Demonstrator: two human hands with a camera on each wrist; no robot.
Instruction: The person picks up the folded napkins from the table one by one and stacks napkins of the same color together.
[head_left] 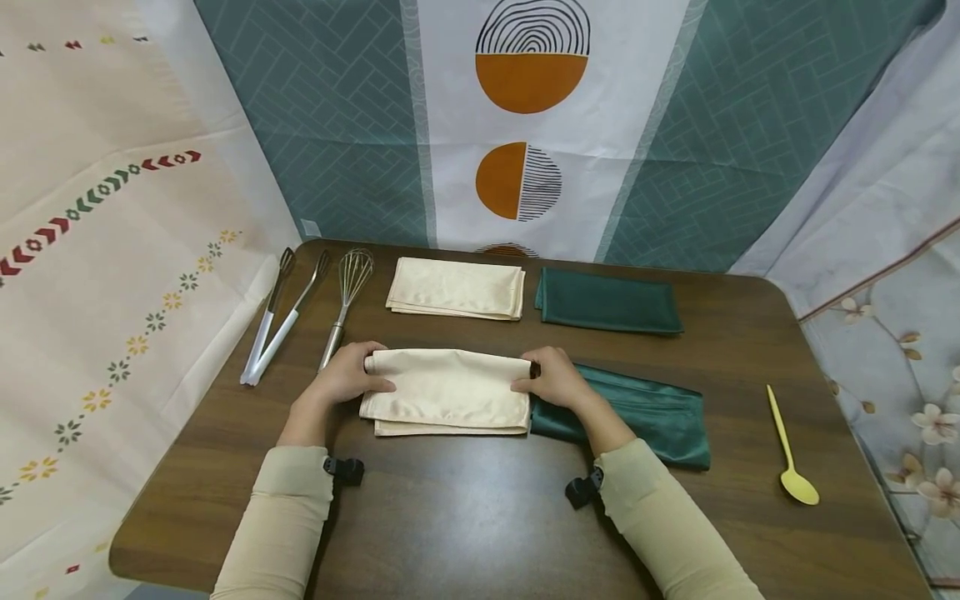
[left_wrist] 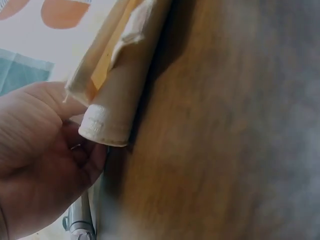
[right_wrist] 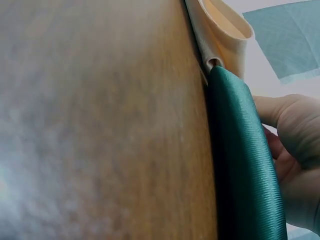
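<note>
A folded cream satin cloth point(head_left: 448, 387) lies in front of the person, with its layers showing along the near edge. At its left end, the left hand point(head_left: 345, 375) pinches the far corner, thumb on top. The right hand point(head_left: 558, 379) pinches the right end the same way, its forearm passing over a folded dark green cloth point(head_left: 652, 412). In the left wrist view the cloth's rolled fold point(left_wrist: 115, 110) stands off the table beside the thumb. The right wrist view shows the green cloth's edge point(right_wrist: 245, 150) in front of the right hand, partly hiding the fingers.
Farther back lie another folded cream cloth point(head_left: 457, 287) and a second folded green cloth point(head_left: 611, 302). White-handled tongs point(head_left: 273, 337) and a whisk point(head_left: 345, 300) are at the left, the whisk close to the left hand. A yellow spoon point(head_left: 787, 454) lies at the right.
</note>
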